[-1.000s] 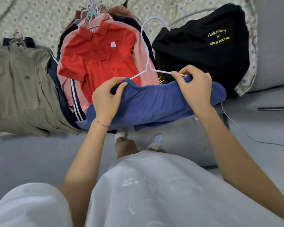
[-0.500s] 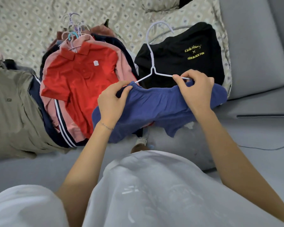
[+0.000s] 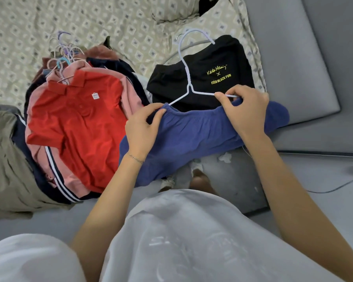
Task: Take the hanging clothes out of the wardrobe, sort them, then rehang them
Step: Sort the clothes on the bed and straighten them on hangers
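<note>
A blue garment (image 3: 200, 135) hangs between my hands over the bed's edge, with a white wire hanger (image 3: 189, 78) partly inside its neck opening. My left hand (image 3: 143, 129) pinches the neckline at the left end. My right hand (image 3: 245, 110) pinches the hanger's right arm together with the blue cloth. The hanger's hook points away from me, over a black T-shirt (image 3: 200, 78) with yellow lettering. A red polo shirt (image 3: 80, 123) tops a pile of hung clothes to the left.
An olive garment (image 3: 6, 163) lies at the far left. Several coloured hanger hooks (image 3: 63, 53) stick out above the pile. All of it rests on a patterned bedspread (image 3: 120, 23). A grey mattress edge (image 3: 293, 64) runs at the right, a cable (image 3: 334, 186) crosses the floor.
The view has shifted, so the clothes sit lower and further left in frame. My hands hold the blue garment and hanger much as before, the cloth drawn a little further along the wire.
</note>
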A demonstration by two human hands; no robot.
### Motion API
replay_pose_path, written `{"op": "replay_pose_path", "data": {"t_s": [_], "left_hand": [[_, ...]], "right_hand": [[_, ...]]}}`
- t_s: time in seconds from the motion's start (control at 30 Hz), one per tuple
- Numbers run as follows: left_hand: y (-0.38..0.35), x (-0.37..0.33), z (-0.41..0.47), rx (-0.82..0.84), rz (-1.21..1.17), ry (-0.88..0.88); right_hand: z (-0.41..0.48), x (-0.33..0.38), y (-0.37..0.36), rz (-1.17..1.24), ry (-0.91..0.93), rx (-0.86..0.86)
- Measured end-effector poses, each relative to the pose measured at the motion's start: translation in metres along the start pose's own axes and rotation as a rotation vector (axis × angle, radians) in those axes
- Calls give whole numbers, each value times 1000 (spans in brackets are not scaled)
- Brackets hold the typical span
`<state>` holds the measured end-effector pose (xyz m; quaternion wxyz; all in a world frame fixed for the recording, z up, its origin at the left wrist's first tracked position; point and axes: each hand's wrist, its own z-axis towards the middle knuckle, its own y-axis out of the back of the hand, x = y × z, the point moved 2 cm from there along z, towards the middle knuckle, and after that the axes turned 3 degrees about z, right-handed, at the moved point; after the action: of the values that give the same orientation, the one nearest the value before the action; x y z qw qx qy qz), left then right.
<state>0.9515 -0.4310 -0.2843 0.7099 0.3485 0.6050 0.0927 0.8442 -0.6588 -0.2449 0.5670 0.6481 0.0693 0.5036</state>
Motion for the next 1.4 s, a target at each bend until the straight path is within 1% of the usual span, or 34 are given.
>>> {"op": "replay_pose_path", "data": {"t_s": [0.13, 0.2, 0.33, 0.47, 0.63, 0.83, 1.03, 1.2, 1.3, 1.4], "left_hand": [[-36, -22, 22, 5, 15, 14], [-55, -30, 32, 9, 8, 50], [-96, -48, 47, -9, -48, 114], [-118, -62, 60, -60, -40, 145], [-140, -65, 77, -77, -44, 181], [-146, -24, 122, -81, -68, 253], [-161, 36, 193, -44, -78, 288], [-187, 91, 234, -19, -115, 368], [-199, 107, 256, -15, -122, 369], [-205, 116, 283, -19, -144, 376]], "right_hand": [[33, -34, 7, 22, 2, 25], [53, -50, 9, 41, 8, 59], [96, -77, 21, 30, 49, 75], [125, -89, 26, 21, 90, 73], [154, -97, 19, -74, 118, 67], [185, -90, -34, -104, 108, 105], [232, -87, -112, -39, 42, 149], [262, -91, -177, -83, 70, 202], [284, -94, -203, -128, 86, 204], [304, -95, -217, -124, 75, 192]]}}
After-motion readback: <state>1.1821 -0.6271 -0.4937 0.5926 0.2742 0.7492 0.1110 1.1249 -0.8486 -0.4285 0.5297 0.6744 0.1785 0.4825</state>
